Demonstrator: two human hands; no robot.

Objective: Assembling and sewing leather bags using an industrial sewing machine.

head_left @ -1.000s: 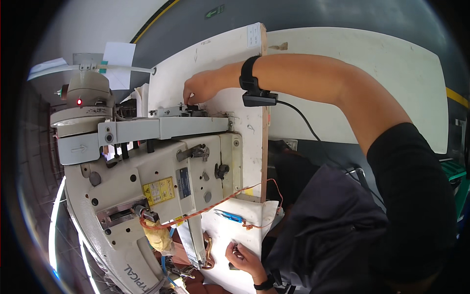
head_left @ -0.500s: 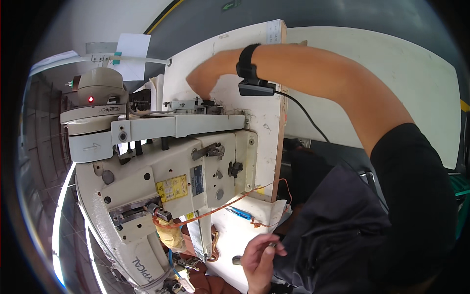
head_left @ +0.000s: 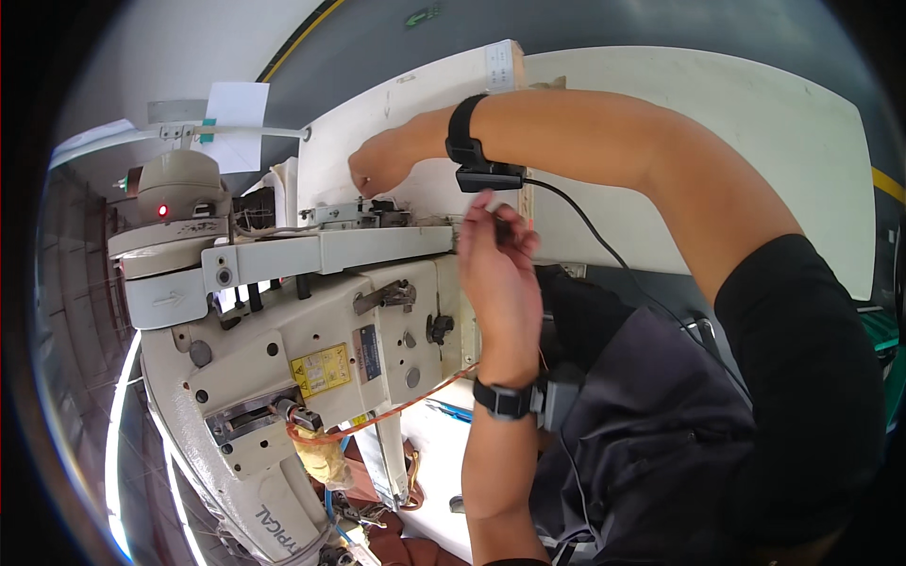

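Grey floor (head_left: 557, 26) lies past the machine (head_left: 250, 373), with a yellow line (head_left: 300, 40) crossing it above the machine as you see it. Beneath the machine spreads your white table (head_left: 326, 146); a second table (head_left: 802, 165) stands to the machine's right in view.

Your right hand (head_left: 382, 165) is just above the machine's upper edge, its fingertips bent down at the metal fitting (head_left: 344, 215). That fitting sits on the table, alongside the machine's upper edge. Your fingers there are bunched and narrow; whether they touch the fitting or pinch anything, you cannot tell from this view.

Your left hand (head_left: 500, 241) is raised at the machine's right end, fingers half curled and blurred. Something dark (head_left: 504, 228) shows among them, too unclear to name, so you cannot tell whether it is gripped. Each of your wrists wears a black strap, and a black box (head_left: 491, 178) hangs from the right one, near the machine's right end.

Across the machine's lower part runs an orange cord (head_left: 406, 406), close to a wrapped yellowish cloth (head_left: 324, 460). Below the machine's right end lies a blue tool (head_left: 451, 411), partly hidden by your left arm (head_left: 500, 472). Brown fabric (head_left: 415, 550) is bunched below the machine. A red light (head_left: 163, 210) glows at the machine's upper left.
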